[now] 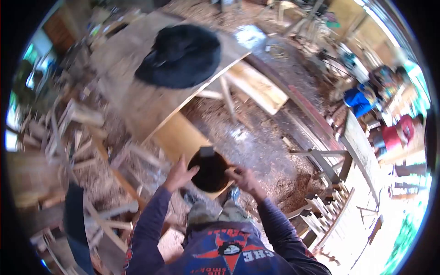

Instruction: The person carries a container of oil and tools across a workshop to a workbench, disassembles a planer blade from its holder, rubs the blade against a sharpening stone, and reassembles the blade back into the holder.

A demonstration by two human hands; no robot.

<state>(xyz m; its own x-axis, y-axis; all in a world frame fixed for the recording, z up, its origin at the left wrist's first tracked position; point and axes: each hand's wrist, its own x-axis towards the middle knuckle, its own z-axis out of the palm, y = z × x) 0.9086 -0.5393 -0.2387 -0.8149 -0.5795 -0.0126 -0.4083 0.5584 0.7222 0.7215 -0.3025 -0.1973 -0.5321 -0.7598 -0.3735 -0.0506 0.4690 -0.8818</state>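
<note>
A dark, round thing [211, 173] with a small grey square piece [207, 151] at its far edge lies over a light wooden board [178, 136] in front of my body. Whether it is a disc or a hollow vessel cannot be made out. My left hand [181, 174] is at its left edge, thumb and fingers apart. On the right edge, my right hand [246, 182] has its fingers bent and pinched against the rim. Beyond both hands, a crumpled black sheet [185, 57] lies on a wooden table [114, 78].
Scrap wood [85, 114] is heaped on the left. A pale plank [261, 87] juts out past the table. Wood shavings [298, 181] cover the floor. At the right, one person in blue shorts [357, 98] and another in a red shirt [398, 134] are near a long board [362, 151].
</note>
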